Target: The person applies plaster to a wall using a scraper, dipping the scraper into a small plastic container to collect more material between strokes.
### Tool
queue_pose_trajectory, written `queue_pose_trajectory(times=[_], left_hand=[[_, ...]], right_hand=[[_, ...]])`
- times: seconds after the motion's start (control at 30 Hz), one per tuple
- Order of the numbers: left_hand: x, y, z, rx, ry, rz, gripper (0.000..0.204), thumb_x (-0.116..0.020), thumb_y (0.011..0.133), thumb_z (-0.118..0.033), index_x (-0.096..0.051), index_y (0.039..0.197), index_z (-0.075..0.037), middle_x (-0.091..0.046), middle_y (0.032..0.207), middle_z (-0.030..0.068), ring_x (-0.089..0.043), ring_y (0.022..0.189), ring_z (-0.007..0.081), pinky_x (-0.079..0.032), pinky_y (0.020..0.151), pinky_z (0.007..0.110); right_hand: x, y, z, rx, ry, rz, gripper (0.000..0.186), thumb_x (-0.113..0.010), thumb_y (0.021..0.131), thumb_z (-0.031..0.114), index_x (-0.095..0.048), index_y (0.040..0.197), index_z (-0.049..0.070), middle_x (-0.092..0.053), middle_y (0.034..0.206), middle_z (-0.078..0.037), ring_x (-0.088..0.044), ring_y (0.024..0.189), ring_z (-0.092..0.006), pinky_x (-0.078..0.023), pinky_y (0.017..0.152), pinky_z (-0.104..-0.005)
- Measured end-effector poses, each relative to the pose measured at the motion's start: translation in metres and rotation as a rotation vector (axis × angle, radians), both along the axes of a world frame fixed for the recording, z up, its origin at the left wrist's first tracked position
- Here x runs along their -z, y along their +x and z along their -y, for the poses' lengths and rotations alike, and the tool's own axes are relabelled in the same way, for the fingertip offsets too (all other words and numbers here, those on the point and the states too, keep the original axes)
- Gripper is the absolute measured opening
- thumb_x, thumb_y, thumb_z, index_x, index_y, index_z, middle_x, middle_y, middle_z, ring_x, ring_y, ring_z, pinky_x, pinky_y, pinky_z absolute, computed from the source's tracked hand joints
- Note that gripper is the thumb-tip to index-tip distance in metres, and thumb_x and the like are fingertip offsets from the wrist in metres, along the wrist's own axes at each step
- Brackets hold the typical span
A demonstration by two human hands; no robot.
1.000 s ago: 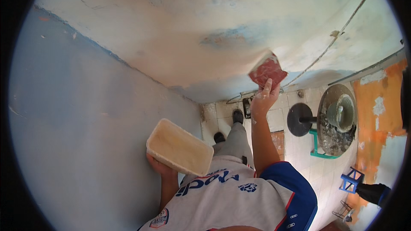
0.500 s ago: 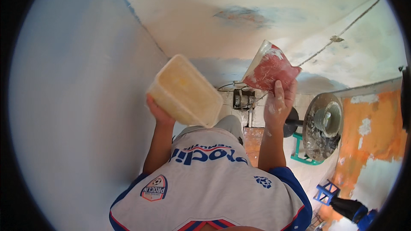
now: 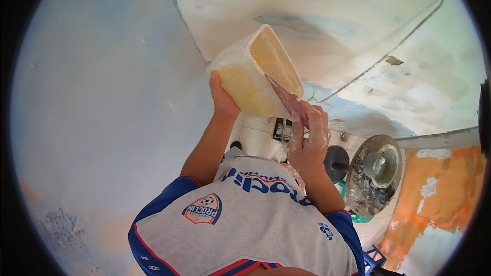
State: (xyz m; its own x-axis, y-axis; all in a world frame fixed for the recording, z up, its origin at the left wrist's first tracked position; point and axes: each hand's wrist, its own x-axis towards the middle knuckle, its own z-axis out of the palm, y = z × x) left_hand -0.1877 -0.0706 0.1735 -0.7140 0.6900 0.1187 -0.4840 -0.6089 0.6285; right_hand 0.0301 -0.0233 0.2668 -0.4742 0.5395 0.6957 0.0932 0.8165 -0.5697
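Note:
My left hand [image 3: 225,98] grips a whitish-yellow plastic tub [image 3: 238,83] by its side and base, tilting it so that its mouth faces right. In my right hand [image 3: 313,140] is a flat red putty spreader [image 3: 287,97], smeared with white, pinched between thumb and fingers. The spreader's edge lies against the tub's rim, and part of its blade seems to reach inside. How much paste the tub holds is hidden.
A patchy painted wall [image 3: 112,87] rises close on my left, and another with a dark cable or crack line stands ahead. To the right, a bucket [image 3: 383,166] sits on a dirty round top [image 3: 360,189] beside a black round object [image 3: 336,162]. An orange wall patch [image 3: 434,189] is beyond.
My left hand has raised the tub and tipped it onto its side. My right hand has brought the spreader down and left to the tub's rim. The view has shifted.

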Motion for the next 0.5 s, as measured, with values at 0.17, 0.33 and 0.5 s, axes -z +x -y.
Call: queue_pose_trajectory(times=[0.17,0.33,0.5], left_hand=[[0.012,0.058,-0.011,-0.062,-0.071,0.016,0.079,-0.037,0.104,-0.068,-0.046,0.154,-0.007,-0.056,0.149,0.0118,-0.055,0.136,0.0288,-0.046,0.114,0.045],[0.03,0.094,-0.012,-0.036,-0.014,0.076,0.079,-0.036,0.105,-0.067,-0.046,0.154,-0.006,-0.057,0.148,0.0122,-0.055,0.136,0.0289,-0.046,0.113,0.045],[0.038,0.112,-0.005,-0.066,0.038,0.035,0.081,-0.033,0.104,-0.069,-0.047,0.152,-0.005,-0.058,0.147,0.0127,-0.058,0.134,0.0292,-0.049,0.111,0.045]], right_hand=[[0.002,0.063,-0.014,-0.034,-0.092,0.0,0.034,-0.065,0.089,-0.009,-0.067,0.121,0.0,-0.072,0.096,-0.015,-0.065,0.082,-0.0318,-0.043,0.079,-0.0419],[-0.005,0.127,-0.023,-0.08,-0.048,-0.005,0.031,-0.065,0.092,-0.009,-0.066,0.123,-0.003,-0.073,0.106,-0.021,-0.071,0.094,-0.0349,-0.054,0.087,-0.0423],[-0.023,0.151,-0.043,-0.017,-0.531,-0.142,0.028,-0.063,0.098,-0.005,-0.063,0.126,-0.005,-0.074,0.111,-0.015,-0.07,0.106,-0.0193,-0.057,0.091,-0.0331]])
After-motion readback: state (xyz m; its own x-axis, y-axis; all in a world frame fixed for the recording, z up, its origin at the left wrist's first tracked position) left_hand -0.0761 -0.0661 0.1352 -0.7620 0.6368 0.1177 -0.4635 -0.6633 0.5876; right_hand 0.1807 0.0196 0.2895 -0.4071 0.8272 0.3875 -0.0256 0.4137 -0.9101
